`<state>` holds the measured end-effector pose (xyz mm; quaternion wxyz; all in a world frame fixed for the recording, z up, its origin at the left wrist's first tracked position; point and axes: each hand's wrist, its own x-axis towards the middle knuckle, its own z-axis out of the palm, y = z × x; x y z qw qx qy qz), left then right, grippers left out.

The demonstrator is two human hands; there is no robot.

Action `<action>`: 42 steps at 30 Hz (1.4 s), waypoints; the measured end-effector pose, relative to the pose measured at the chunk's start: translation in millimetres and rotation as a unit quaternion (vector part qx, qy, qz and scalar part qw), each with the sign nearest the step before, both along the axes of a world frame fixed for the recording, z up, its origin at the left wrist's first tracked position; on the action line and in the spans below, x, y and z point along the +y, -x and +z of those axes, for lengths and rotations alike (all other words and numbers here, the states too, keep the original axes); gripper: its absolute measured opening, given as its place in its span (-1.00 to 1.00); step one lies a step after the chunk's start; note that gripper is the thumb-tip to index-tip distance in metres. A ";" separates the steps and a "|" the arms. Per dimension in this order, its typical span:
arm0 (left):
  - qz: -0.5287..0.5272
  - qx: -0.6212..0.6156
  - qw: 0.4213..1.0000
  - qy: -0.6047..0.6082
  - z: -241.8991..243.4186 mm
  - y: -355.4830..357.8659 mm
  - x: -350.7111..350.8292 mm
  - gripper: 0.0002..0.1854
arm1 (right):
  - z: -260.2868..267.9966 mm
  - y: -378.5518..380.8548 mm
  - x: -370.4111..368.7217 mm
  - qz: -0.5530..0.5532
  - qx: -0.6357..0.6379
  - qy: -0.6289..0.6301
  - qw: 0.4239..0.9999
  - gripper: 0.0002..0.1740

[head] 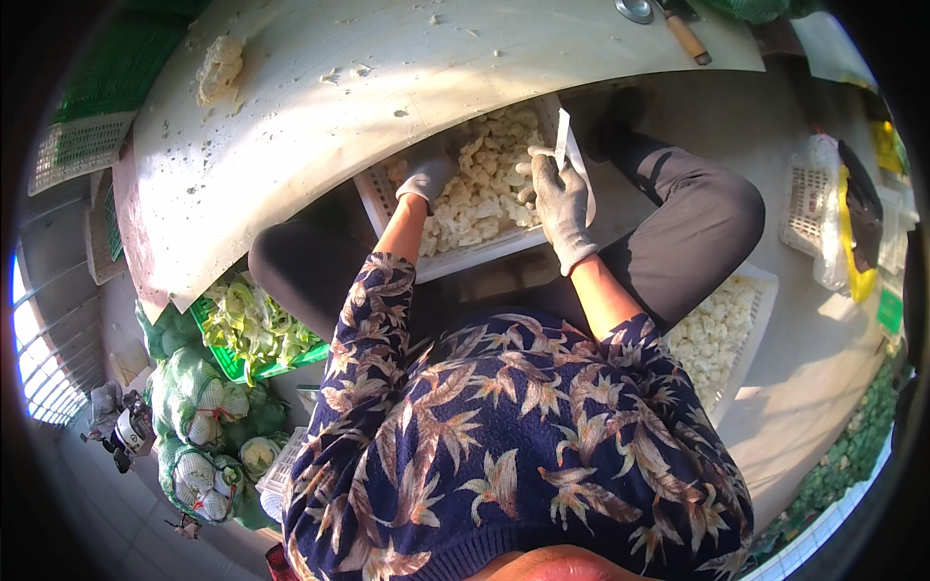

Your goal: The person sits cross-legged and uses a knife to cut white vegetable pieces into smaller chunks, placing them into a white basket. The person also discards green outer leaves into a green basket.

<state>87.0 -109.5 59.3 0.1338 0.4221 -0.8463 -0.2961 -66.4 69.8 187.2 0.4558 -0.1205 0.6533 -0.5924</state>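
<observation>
Between my legs stands a white plastic crate [465,270] filled with cauliflower florets [476,192]. My right hand [561,200], in a grey knit work glove, is above the crate's right side. It grips a knife [562,136] whose pale blade points away from me; the handle is hidden in the palm. My left hand [427,176], gloved alike, reaches into the left part of the crate. Its fingers lie in shadow near the florets, so whether they hold anything cannot be told.
A pale tabletop [305,131] overhangs the crate's far side, bearing a cauliflower head [219,70], scraps and a wooden-handled tool [686,40]. Left are a green crate of leaves [254,327] and net bags of cauliflower [196,407]. Another floret crate [716,338] sits right.
</observation>
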 end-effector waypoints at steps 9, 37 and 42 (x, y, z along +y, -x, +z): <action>-0.036 -0.260 0.962 0.080 -1.6 52.3 4.5 -0.51 | -9.9 2.4 -14.5 -0.007 -0.037 -0.046 0.998 -0.65; 0.023 0.296 0.869 -0.395 62.2 16.5 50.0 -0.62 | -70.3 34.8 -34.3 0.170 0.049 0.060 0.982 -0.50; -0.020 0.326 0.762 -0.559 99.0 10.2 43.6 -0.58 | -40.5 48.5 -17.3 0.205 -0.117 0.010 0.972 -0.56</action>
